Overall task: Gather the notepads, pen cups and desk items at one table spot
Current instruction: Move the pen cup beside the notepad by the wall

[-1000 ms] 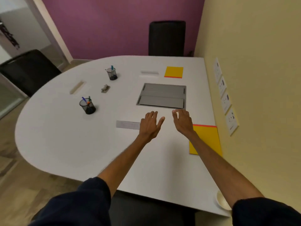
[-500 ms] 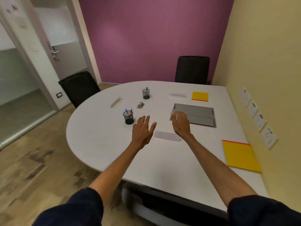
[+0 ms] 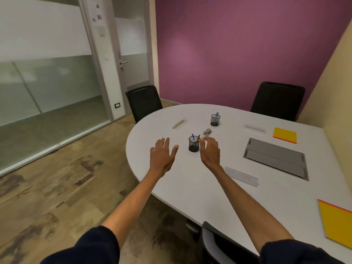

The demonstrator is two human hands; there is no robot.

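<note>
White rounded table [image 3: 285, 197] under both hands. Large yellow rectangular notepad [image 3: 337, 223] lies well right of the right hand [image 3: 209, 151], nearer the body; smaller yellow notepad [image 3: 284, 135] far right, beyond it. Left hand [image 3: 163, 156] flat, fingers spread, holding nothing. Right hand's fingers loosely curled, gripping nothing. Black mesh pen cup [image 3: 194, 144] stands upright between the hands, just beside the right fingertips; contact unclear. Second mesh pen cup [image 3: 215, 120] beyond.

I read this as an office meeting room: white oval counter [image 3: 186, 180] with flush cable hatch [image 3: 276, 159], 2 black office chairs [image 3: 144, 101] [image 3: 277, 101], frosted glass partition [image 3: 47, 88], 2 pen cups [image 3: 194, 144] [image 3: 215, 120], 2 yellow notepads [image 3: 285, 135] [image 3: 337, 223].
</note>
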